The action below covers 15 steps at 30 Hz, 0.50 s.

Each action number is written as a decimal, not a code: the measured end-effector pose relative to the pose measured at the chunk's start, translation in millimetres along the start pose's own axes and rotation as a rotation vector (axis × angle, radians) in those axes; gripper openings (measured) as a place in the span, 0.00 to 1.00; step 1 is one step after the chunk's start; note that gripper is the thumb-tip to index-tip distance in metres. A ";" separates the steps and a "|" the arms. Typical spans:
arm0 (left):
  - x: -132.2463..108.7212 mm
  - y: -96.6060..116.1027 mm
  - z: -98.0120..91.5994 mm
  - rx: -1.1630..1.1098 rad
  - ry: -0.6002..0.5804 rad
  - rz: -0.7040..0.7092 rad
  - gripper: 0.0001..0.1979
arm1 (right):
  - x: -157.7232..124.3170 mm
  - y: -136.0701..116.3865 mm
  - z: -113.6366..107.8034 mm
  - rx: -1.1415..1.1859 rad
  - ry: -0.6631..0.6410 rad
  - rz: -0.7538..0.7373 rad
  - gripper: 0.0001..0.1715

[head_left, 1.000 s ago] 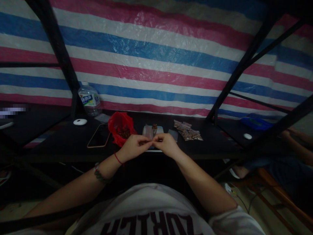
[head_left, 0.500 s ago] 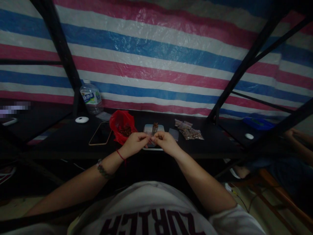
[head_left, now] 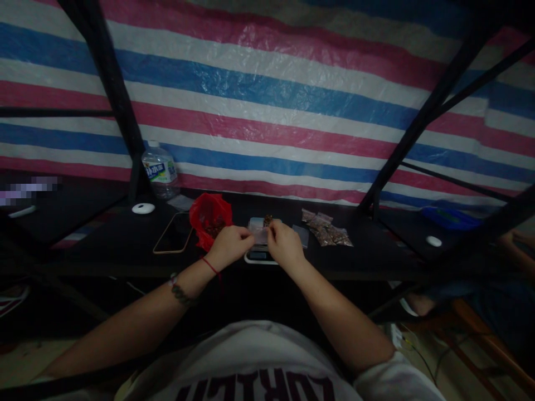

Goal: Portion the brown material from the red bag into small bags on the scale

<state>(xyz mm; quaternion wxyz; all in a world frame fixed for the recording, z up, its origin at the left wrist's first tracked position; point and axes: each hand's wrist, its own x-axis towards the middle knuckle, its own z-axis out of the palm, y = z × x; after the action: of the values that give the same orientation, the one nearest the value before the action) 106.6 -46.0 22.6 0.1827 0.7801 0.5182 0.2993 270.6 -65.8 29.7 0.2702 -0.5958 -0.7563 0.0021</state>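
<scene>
The left hand [head_left: 229, 245] and right hand [head_left: 284, 244] cover most of the small scale [head_left: 259, 255], and whatever their fingers [head_left: 249, 238] pinch is too small to tell. At nine o'clock, a patch [head_left: 28, 187] is blurred. The red bag's [head_left: 209, 214] dark contents are unclear.

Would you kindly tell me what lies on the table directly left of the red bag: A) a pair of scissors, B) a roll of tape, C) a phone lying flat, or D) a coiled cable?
C: a phone lies flat on the dark table, just left of the red bag.
</scene>
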 end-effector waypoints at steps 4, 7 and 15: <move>10.9 3.2 -5.4 -0.019 -0.048 -0.069 0.14 | 10.9 -0.1 -3.9 0.050 0.003 -0.143 0.09; 19.7 7.5 -6.4 0.043 -0.057 -0.067 0.15 | 17.2 3.8 -1.1 0.123 0.000 -0.272 0.16; 17.6 24.5 -1.8 0.163 -0.046 0.213 0.14 | 25.7 30.5 10.2 0.254 -0.108 -0.316 0.09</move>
<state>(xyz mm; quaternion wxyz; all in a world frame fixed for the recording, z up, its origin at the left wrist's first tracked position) 127.5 -39.7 43.4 0.0975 0.8495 0.4509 0.2560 290.2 -30.5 21.6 0.2993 -0.4298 -0.8474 0.0869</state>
